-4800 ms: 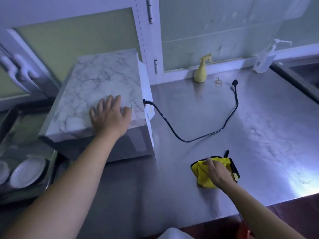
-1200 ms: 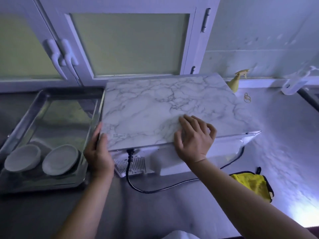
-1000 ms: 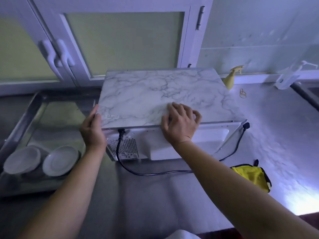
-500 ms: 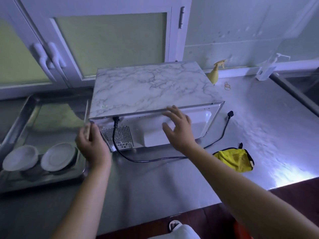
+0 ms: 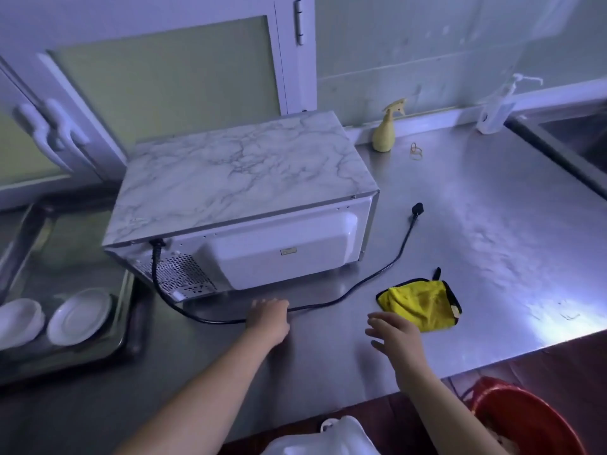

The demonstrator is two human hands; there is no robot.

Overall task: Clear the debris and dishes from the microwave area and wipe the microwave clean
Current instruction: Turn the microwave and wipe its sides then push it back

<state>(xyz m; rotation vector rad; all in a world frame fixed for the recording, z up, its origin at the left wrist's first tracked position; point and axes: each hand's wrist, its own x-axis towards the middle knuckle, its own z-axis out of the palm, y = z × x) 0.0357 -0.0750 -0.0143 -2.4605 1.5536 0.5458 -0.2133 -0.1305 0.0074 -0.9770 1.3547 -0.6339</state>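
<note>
Right grip (image 5: 395, 333) off microwave (image 5: 243, 182), beside cloth (image 5: 420, 302)

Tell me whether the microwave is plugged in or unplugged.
Unplugged. The microwave's black cord trails across the counter, and its plug lies loose on the steel, in no socket.

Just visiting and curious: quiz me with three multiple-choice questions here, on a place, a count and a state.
1. Relative to the microwave, the yellow cloth lies: A on top; B left of it; C on the counter to its right.
2. White dishes in the tray: A two; B one; C four.
3. The microwave's plug is: A in a socket; B loose on the counter; C in a hand.
Answers: C, it lies on steel beside the microwave; A, two sit side by side; B, it rests at the cord's free end.
</note>
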